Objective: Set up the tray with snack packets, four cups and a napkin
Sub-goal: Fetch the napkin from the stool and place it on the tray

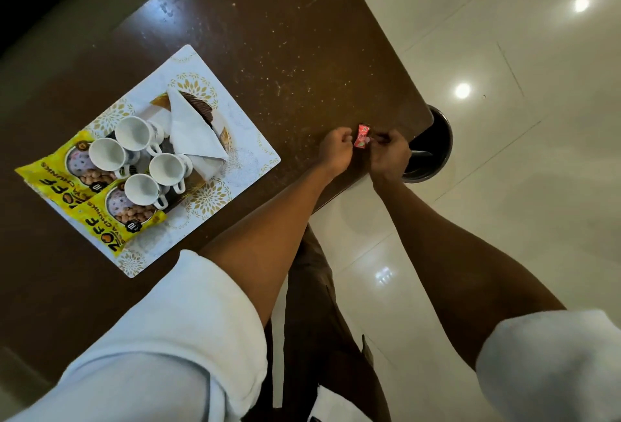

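A white tray with gold flower prints [248, 139] lies on the dark brown table [268, 35]. On it are two yellow snack packets [100, 220] at the near left, several white cups [137, 134] lying on their sides, and a folded white napkin [193, 132] resting over a brown item. To the right of the tray, near the table's corner, my left hand [334, 151] and my right hand [389, 156] pinch a small red sachet [361, 136] between them, held upright just above the table.
A round dark bin [433, 149] stands on the glossy white floor just past the table's right corner. The table's right edge runs diagonally beside my arms. My brown trousers show below the table edge.
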A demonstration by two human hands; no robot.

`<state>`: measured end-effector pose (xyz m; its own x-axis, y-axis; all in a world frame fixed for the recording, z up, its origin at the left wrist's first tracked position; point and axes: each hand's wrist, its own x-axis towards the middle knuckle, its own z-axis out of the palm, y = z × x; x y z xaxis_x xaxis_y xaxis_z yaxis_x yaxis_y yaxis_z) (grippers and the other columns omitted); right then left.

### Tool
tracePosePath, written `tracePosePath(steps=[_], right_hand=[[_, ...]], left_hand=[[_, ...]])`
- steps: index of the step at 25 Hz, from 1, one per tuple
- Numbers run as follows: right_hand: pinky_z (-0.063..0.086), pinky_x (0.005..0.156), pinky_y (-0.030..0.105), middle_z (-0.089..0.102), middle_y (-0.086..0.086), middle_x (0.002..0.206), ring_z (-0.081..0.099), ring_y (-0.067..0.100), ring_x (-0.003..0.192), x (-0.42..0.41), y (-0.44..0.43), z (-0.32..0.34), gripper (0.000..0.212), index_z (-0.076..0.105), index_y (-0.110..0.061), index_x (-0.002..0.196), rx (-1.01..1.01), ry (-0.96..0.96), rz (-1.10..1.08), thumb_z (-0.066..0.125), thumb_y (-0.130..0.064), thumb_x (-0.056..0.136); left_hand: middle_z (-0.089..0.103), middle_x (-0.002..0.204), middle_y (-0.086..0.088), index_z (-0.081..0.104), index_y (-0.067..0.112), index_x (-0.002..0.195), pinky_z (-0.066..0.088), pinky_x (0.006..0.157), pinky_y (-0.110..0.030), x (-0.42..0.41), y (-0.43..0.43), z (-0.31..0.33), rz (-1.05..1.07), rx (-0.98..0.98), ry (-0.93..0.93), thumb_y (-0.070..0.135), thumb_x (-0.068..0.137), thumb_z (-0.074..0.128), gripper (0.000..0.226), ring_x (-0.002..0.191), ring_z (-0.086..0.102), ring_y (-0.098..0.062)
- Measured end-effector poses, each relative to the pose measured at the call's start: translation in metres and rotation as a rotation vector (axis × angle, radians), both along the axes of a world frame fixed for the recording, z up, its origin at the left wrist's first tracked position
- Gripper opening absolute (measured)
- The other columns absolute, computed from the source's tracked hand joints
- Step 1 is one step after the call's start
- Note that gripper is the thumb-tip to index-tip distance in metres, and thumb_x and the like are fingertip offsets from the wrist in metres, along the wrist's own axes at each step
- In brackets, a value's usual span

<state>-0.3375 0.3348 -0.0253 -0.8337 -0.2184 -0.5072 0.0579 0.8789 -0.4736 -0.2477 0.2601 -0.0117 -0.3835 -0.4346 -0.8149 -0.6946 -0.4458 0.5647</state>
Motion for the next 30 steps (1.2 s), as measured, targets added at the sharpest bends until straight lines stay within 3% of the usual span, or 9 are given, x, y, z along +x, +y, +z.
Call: tracePosePath(steps=[5,8,14,18,21,24,30], right_hand=[[0.051,0.076,0.022,0.067,-0.011,0.087,0.065,0.009,0.085,0.002,-0.009,-0.012,0.016,0.075,-0.018,0.105,0.001,-0.016,0.021,0.07,-0.01,0.093],[0.053,0.077,0.024,0.063,-0.018,0.08,0.065,0.008,0.084,0.0,-0.012,-0.014,0.015,0.073,-0.022,0.102,0.008,-0.023,0.023,0.07,-0.01,0.092],[0.058,0.086,0.029,0.075,-0.006,0.103,0.067,0.009,0.091,0.012,-0.023,-0.012,0.018,0.075,-0.021,0.11,0.053,-0.015,0.176,0.07,-0.013,0.095],[0.048,0.071,0.017,0.076,-0.003,0.109,0.066,0.009,0.091,0.054,-0.061,-0.009,0.022,0.075,-0.021,0.114,0.02,-0.091,0.344,0.065,-0.011,0.097],[0.056,0.076,0.026,0.077,0.001,0.109,0.071,0.016,0.096,0.092,-0.095,-0.007,0.026,0.076,-0.019,0.115,-0.022,-0.131,0.431,0.062,-0.009,0.095],[0.06,0.085,0.034,0.079,0.002,0.107,0.073,0.019,0.097,0.122,-0.129,-0.005,0.03,0.079,-0.021,0.113,-0.045,-0.149,0.515,0.061,-0.009,0.092],[0.055,0.079,0.028,0.08,0.003,0.105,0.073,0.018,0.095,0.148,-0.167,-0.005,0.032,0.08,-0.021,0.111,-0.095,-0.174,0.685,0.062,-0.007,0.089]], left_hand=[[0.061,0.141,-0.017,0.055,0.003,0.143,0.047,0.113,-0.045,-0.008,-0.008,-0.006,-0.049,0.043,0.029,0.005,0.106,0.047,0.038,0.129,0.059,-0.029],[0.06,0.141,-0.018,0.054,0.003,0.144,0.047,0.114,-0.046,-0.008,-0.011,-0.006,-0.04,0.077,0.052,0.004,0.106,0.046,0.039,0.13,0.058,-0.029],[0.061,0.141,-0.017,0.052,0.003,0.147,0.049,0.112,-0.046,0.013,-0.01,-0.003,0.098,0.07,0.054,0.008,0.105,0.05,0.042,0.128,0.06,-0.03],[0.067,0.136,-0.013,0.057,0.007,0.144,0.053,0.105,-0.037,0.06,-0.029,-0.002,0.246,0.003,-0.006,0.009,0.104,0.052,0.04,0.124,0.063,-0.026],[0.066,0.137,-0.011,0.059,0.009,0.143,0.05,0.097,-0.029,0.095,-0.05,-0.001,0.343,-0.074,-0.078,0.011,0.105,0.052,0.039,0.125,0.063,-0.026],[0.07,0.132,-0.013,0.062,0.008,0.14,0.053,0.098,-0.032,0.121,-0.071,-0.003,0.435,-0.181,-0.12,0.01,0.105,0.051,0.037,0.121,0.065,-0.028],[0.065,0.131,-0.019,0.062,0.009,0.139,0.053,0.106,-0.046,0.142,-0.095,-0.01,0.5,-0.242,-0.147,0.008,0.105,0.048,0.037,0.119,0.064,-0.033]])
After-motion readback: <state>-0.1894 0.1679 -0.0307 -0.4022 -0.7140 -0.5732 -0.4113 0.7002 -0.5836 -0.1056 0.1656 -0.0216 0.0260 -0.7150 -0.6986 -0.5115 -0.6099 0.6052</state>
